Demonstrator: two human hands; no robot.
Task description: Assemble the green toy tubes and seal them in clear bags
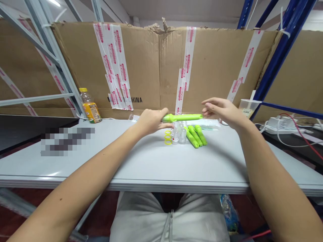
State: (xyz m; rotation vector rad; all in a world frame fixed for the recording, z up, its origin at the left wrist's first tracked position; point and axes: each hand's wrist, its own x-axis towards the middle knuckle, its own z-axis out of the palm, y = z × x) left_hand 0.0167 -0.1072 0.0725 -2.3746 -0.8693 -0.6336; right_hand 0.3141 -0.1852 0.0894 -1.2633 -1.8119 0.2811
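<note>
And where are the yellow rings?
In the head view, the yellow rings lie on the table, just left of the clear plastic pieces, below the left hand.

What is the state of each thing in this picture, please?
Held tube: lifted, roughly level
Left hand: gripping held tube's end
Right hand: fingers bent near tube's tip; contact unclear
Other tubes: three, lying side by side
Rings: lying flat
Clear pieces: standing
Bottle: upright, capped
Cup: upright, partly hidden
Cardboard: taped, top edge torn
</note>
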